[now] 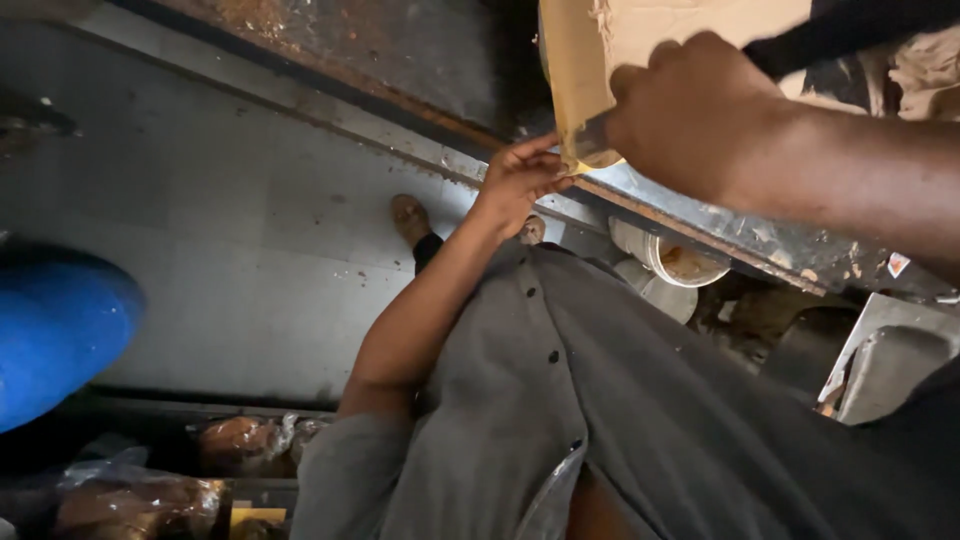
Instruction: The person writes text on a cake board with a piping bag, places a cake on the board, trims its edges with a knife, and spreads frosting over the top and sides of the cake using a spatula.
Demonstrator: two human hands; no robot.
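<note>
A tan, dough-coloured slab [640, 30] lies on the worn metal table [420, 50] and overhangs its edge. My left hand [520, 178] reaches up from below, its fingertips pinched on the slab's lower corner. My right hand [690, 115] is a closed fist around a short tool whose grey metal blade [592, 148] rests against that same corner. The two hands are almost touching. A black strip [860, 28] crosses the slab behind my right hand; I cannot tell what it is.
Two white buckets [685, 268] stand under the table. A blue drum [55, 335] is at the left. Plastic-wrapped brown loaves [235, 442] lie at the bottom left. My sandalled foot [410, 215] is on the grey tiled floor [200, 200]. A grey box [885, 370] sits at the right.
</note>
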